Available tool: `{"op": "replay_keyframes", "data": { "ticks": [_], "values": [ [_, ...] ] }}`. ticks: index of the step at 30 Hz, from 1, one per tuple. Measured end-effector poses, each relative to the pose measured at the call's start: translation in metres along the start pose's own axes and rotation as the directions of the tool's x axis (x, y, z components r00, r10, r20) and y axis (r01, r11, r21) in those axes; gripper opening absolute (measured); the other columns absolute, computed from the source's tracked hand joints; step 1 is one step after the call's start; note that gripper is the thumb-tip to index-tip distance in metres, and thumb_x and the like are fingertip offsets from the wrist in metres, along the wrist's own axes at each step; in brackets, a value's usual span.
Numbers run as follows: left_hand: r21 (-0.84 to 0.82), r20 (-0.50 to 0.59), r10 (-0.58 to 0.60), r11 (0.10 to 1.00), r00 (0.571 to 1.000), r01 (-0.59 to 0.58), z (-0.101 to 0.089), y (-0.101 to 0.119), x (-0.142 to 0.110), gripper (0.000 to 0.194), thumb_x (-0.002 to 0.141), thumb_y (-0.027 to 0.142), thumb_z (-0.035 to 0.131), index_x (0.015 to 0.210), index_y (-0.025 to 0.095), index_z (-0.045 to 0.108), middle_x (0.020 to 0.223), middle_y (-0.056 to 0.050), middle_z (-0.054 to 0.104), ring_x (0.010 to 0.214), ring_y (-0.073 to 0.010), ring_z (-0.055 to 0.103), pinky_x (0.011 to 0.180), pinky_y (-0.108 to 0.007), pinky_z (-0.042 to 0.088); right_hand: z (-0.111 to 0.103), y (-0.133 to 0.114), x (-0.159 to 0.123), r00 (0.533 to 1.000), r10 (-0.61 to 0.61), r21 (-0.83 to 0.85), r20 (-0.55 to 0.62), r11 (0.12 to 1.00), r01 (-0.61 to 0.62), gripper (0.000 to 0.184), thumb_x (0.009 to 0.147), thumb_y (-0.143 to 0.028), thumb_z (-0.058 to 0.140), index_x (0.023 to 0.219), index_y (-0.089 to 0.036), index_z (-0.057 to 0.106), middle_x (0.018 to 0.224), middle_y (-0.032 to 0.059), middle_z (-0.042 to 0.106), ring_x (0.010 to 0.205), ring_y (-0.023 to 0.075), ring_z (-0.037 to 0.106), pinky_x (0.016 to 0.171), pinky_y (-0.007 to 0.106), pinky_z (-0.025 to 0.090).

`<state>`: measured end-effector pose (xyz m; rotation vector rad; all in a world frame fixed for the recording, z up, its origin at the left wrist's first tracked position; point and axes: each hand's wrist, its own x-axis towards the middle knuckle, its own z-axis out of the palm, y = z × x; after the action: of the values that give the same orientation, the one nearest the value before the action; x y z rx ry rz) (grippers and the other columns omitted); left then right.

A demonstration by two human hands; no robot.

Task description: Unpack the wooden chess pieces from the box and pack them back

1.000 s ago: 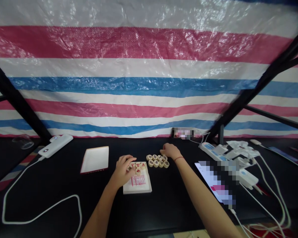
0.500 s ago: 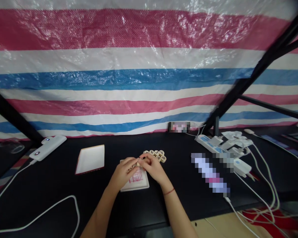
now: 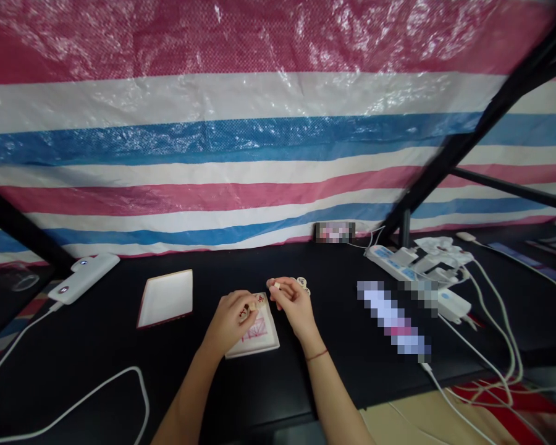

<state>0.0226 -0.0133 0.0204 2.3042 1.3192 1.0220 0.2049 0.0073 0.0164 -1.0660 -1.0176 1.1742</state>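
Observation:
My left hand (image 3: pixel 229 318) is over the shallow white box (image 3: pixel 271 341), fingers curled, with a pale round xiangqi piece (image 3: pixel 253 306) at the fingertips. Under it, pieces with red characters (image 3: pixel 261 298) sit in the far part of the box; the fingers hide some of them. A pink grid drawing (image 3: pixel 258 329) shows on the box floor. Just right of the box, my right hand (image 3: pixel 295 304) pinches another xiangqi piece (image 3: pixel 277 285) between thumb and fingers. Behind this hand, black-character pieces (image 3: pixel 301 282) lie on the black table, mostly hidden.
The box lid (image 3: pixel 167 300) lies inside up at the left. Beyond it is a white power bank (image 3: pixel 90 277) with a cable. On the right are a blurred-out phone (image 3: pixel 393 321), a power strip (image 3: pixel 417 275) and tangled cables. Striped sheeting (image 3: pixel 241 185) hangs behind.
My right hand went from the black-character pieces to my left hand at the box, then back a little to the right, holding a piece. My left hand stayed over the box. The view tilted down.

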Motion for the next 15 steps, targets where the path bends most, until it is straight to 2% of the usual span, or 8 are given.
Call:
{"op": "replay_keyframes", "data": {
  "ticks": [2, 6, 9, 12, 15],
  "values": [
    [0.028, 0.051, 0.018, 0.999, 0.999, -0.019, -0.004, 0.002, 0.004, 0.012, 0.085, 0.02, 0.059, 0.096, 0.024, 0.063, 0.101, -0.003, 0.07, 0.095, -0.0188, 0.063, 0.083, -0.034, 0.043, -0.001, 0.002, 0.001, 0.998, -0.031, -0.002, -0.045, 1.0, 0.031, 0.041, 0.066, -0.045, 0.079, 0.092, -0.019, 0.061, 0.097, 0.0087, 0.07, 0.064, 0.0143, 0.062, 0.046, 0.023, 0.047],
    [0.103, 0.202, 0.067, 0.991, 0.977, -0.089, -0.008, 0.011, 0.015, 0.006, 0.083, 0.02, 0.063, 0.088, 0.024, 0.064, 0.094, 0.0, 0.073, 0.093, -0.0191, 0.062, 0.083, -0.036, 0.039, -0.001, 0.006, 0.0, 0.991, -0.111, -0.037, -0.071, 0.993, 0.109, 0.039, 0.07, -0.043, 0.076, 0.097, -0.02, 0.061, 0.082, 0.0043, 0.068, 0.067, 0.0154, 0.063, 0.059, 0.028, 0.055],
    [0.167, 0.273, 0.097, 0.975, 0.957, -0.146, -0.003, 0.016, 0.02, 0.002, 0.083, 0.022, 0.064, 0.082, 0.024, 0.065, 0.089, 0.002, 0.073, 0.094, -0.0196, 0.059, 0.082, -0.036, 0.036, 0.0, 0.008, -0.002, 0.984, -0.162, -0.07, -0.078, 0.985, 0.156, 0.036, 0.072, -0.043, 0.075, 0.096, -0.02, 0.062, 0.088, 0.0059, 0.065, 0.076, 0.0175, 0.064, 0.064, 0.029, 0.056],
    [0.243, 0.301, 0.116, 0.95, 0.947, -0.193, 0.004, 0.019, 0.019, 0.004, 0.084, 0.025, 0.065, 0.081, 0.024, 0.067, 0.089, 0.001, 0.072, 0.094, -0.0212, 0.055, 0.079, -0.037, 0.035, 0.0, 0.008, -0.003, 0.978, -0.199, -0.121, -0.058, 0.974, 0.191, 0.033, 0.073, -0.042, 0.073, 0.095, -0.02, 0.063, 0.096, 0.0073, 0.062, 0.079, 0.0173, 0.064, 0.062, 0.027, 0.056],
    [0.318, 0.27, 0.111, 0.927, 0.957, -0.197, 0.008, 0.018, 0.016, 0.004, 0.084, 0.027, 0.066, 0.084, 0.024, 0.069, 0.101, -0.002, 0.069, 0.095, -0.0223, 0.052, 0.077, -0.037, 0.035, 0.001, 0.006, -0.005, 0.966, -0.256, -0.2, -0.026, 0.948, 0.246, 0.027, 0.077, -0.038, 0.069, 0.095, -0.02, 0.064, 0.108, 0.0097, 0.057, 0.077, 0.0153, 0.062, 0.058, 0.026, 0.054]
  ]
}}
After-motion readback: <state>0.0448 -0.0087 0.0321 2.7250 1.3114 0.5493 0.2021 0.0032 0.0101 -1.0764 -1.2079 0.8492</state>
